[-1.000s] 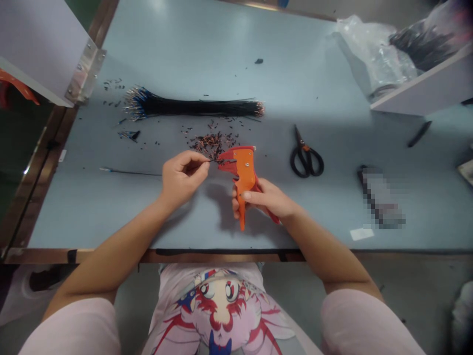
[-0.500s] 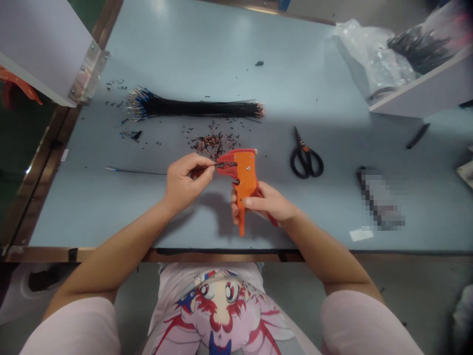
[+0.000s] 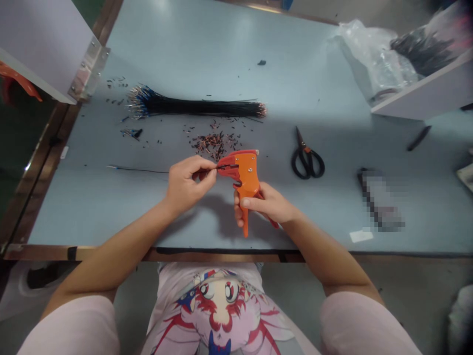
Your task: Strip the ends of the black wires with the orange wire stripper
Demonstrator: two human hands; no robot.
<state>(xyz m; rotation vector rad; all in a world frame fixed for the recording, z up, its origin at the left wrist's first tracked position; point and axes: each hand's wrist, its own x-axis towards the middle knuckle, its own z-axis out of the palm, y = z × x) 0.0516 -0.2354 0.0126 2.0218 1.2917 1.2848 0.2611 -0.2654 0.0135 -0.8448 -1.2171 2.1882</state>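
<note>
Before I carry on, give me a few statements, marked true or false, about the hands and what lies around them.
1. The right hand grips the orange-and-red stripping tool. True.
2. The scissors lie to the right of that tool. True.
3. The left hand holds the scissors. False: it pinches a black wire.
4. The wire bundle lies beyond the pile of clippings. True.
5. The bundle's blue ends point right. False: they point left.
</note>
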